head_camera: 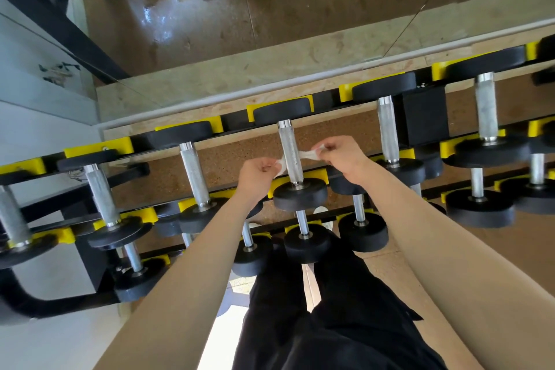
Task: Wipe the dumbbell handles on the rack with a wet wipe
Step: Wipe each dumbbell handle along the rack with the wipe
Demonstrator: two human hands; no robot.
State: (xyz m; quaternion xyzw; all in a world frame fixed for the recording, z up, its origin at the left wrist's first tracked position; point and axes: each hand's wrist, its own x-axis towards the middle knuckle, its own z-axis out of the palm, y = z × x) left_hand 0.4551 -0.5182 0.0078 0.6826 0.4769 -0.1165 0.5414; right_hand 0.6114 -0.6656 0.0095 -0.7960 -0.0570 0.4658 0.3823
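**A:** Item: thin white wet wipe [309,155]. Location?

**B:** Top tier of the black steel rack with yellow cradles [99,149]. It is drawn taut across the knurled silver handle [289,141] of the middle black round-headed dumbbell [300,194]. From this view the strip passes behind the bar.

**A:** Hands?

**B:** Left hand [258,173]: fingers curled, pinching the wipe's left end. Right hand [342,156]: fingertips pinching the right end, slightly further up the bar.

**A:** Step in hand?

**B:** By my reading, a shoe-shine wipe of this one handle, at about mid-length.

**A:** Next move calls for?

**B:** Probably alternate pulls left and right while sliding the strip toward each collar. It needs enough tension that the thin wipe neither slips off nor tears on the knurling. Whether the neighbouring knurled handle [192,171] and the others are done, I cannot tell.
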